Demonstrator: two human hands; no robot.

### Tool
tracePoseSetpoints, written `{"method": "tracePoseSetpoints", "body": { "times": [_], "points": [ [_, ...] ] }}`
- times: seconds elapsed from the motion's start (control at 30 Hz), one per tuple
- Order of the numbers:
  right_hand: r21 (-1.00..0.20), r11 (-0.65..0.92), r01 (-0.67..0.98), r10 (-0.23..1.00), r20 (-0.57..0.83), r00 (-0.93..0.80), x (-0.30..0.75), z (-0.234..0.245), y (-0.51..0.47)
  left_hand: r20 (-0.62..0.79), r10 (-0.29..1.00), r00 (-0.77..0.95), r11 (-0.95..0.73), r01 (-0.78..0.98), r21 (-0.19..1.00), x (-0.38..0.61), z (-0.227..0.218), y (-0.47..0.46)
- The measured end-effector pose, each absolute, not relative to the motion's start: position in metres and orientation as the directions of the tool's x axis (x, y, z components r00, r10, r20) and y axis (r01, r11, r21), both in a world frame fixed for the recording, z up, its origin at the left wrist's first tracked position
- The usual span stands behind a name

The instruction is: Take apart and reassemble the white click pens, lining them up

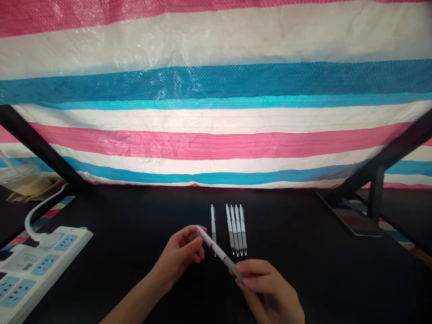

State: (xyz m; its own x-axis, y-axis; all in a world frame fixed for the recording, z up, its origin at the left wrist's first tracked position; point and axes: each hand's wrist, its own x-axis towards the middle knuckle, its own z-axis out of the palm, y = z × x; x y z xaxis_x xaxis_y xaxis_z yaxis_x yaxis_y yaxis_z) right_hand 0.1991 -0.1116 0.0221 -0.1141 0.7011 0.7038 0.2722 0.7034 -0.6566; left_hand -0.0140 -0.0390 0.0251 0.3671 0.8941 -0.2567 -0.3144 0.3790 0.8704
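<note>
A white and grey pen (pixel 218 251) is held slantwise above the black table (pixel 135 225) between both hands. My left hand (pixel 180 254) pinches its upper end with thumb and fingertips. My right hand (pixel 270 290) grips its lower grey tip end. Just behind the hands, one pen (pixel 213 222) lies alone, and a row of several matching pens (pixel 236 229) lies side by side to its right, tips toward me.
A white power strip (pixel 30 267) with a plugged cable lies at the left edge. A phone (pixel 351 216) lies at the right beside a black frame leg (pixel 376 191). A striped tarp (pixel 216 112) hangs behind. A plastic cup (pixel 20 177) stands far left.
</note>
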Motion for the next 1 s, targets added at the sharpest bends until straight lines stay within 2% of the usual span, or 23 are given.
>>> {"method": "tracePoseSetpoints", "body": {
  "times": [0.1,0.17,0.23,0.3,0.37,0.4,0.47,0.63,0.8,1.0],
  "points": [
    [-0.639,0.724,0.260,0.689,0.676,-0.261,0.195,0.025,-0.113,-0.263,0.903,0.341,0.389,-0.385,0.837,-0.015,0.023,-0.038],
    [-0.757,0.634,0.159,0.760,0.571,-0.311,0.193,0.028,-0.113,-0.260,0.913,0.315,0.380,-0.418,0.825,-0.016,0.022,-0.038],
    [-0.929,0.369,-0.015,0.882,0.355,-0.310,0.189,0.029,-0.113,-0.265,0.918,0.295,0.377,-0.442,0.814,-0.017,0.021,-0.037],
    [-0.980,-0.017,-0.197,0.925,0.060,-0.375,0.186,0.026,-0.111,-0.286,0.916,0.280,0.388,-0.447,0.806,-0.018,0.020,-0.037],
    [-0.880,-0.384,-0.281,0.834,-0.200,-0.515,0.182,0.020,-0.108,-0.303,0.911,0.281,0.401,-0.421,0.814,-0.019,0.020,-0.036],
    [-0.812,-0.509,-0.286,0.775,-0.288,-0.562,0.181,0.017,-0.107,-0.306,0.906,0.292,0.407,-0.401,0.821,-0.019,0.020,-0.036],
    [-0.722,-0.641,-0.260,0.691,-0.396,-0.605,0.181,0.013,-0.104,-0.302,0.894,0.330,0.417,-0.367,0.832,-0.020,0.021,-0.036],
    [-0.640,-0.750,-0.167,0.569,-0.496,-0.656,0.186,0.020,-0.105,-0.265,0.893,0.364,0.387,-0.322,0.864,-0.020,0.023,-0.034],
    [-0.697,-0.710,-0.097,0.610,-0.542,-0.578,0.185,0.021,-0.110,-0.254,0.887,0.385,0.366,-0.254,0.895,-0.017,0.024,-0.036],
    [-0.782,-0.623,-0.002,0.691,-0.549,-0.471,0.182,0.021,-0.106,-0.310,0.897,0.314,0.397,-0.267,0.878,-0.013,0.022,-0.039]
  ]
}}
